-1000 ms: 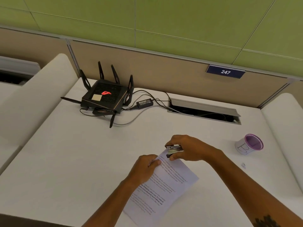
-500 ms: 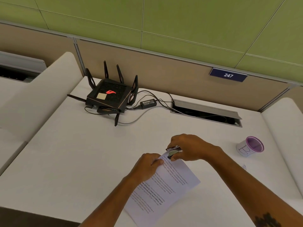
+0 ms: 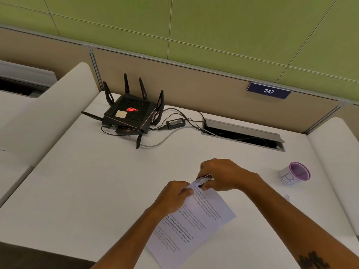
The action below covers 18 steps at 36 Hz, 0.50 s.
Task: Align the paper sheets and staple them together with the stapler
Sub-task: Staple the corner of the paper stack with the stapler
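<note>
Thin white paper sheets (image 3: 194, 222), light and floppy, lie at the near middle of the desk (image 3: 87, 191), so my left hand (image 3: 172, 197) pinches their far corner while my right hand (image 3: 223, 175) squeezes the small, rigid stapler (image 3: 204, 178) there.

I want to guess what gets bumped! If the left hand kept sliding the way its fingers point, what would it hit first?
Probably the small black and silver stapler, gripped by the right hand at the corner of the white printed paper sheets. The left hand points there, though depth is unclear.
</note>
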Tool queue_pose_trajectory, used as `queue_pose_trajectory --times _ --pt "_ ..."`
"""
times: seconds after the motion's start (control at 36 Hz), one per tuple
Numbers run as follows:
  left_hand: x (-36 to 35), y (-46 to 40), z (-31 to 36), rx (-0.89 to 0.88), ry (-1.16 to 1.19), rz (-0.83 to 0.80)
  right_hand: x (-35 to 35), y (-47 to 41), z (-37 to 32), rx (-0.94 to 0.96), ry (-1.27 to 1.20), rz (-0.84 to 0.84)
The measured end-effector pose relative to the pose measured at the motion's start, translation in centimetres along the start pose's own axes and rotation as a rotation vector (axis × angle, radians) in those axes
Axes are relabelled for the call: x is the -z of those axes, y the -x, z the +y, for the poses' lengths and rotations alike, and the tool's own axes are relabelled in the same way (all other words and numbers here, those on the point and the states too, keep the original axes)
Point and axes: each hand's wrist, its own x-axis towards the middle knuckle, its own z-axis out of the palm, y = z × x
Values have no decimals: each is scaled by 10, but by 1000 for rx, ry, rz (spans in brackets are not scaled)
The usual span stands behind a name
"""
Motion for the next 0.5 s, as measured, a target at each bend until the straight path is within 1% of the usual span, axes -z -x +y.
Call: queue_pose_trajectory --times 0.5 --pt "-2 4 -3 -9 -41 17 1 6 -10 22 40 44"
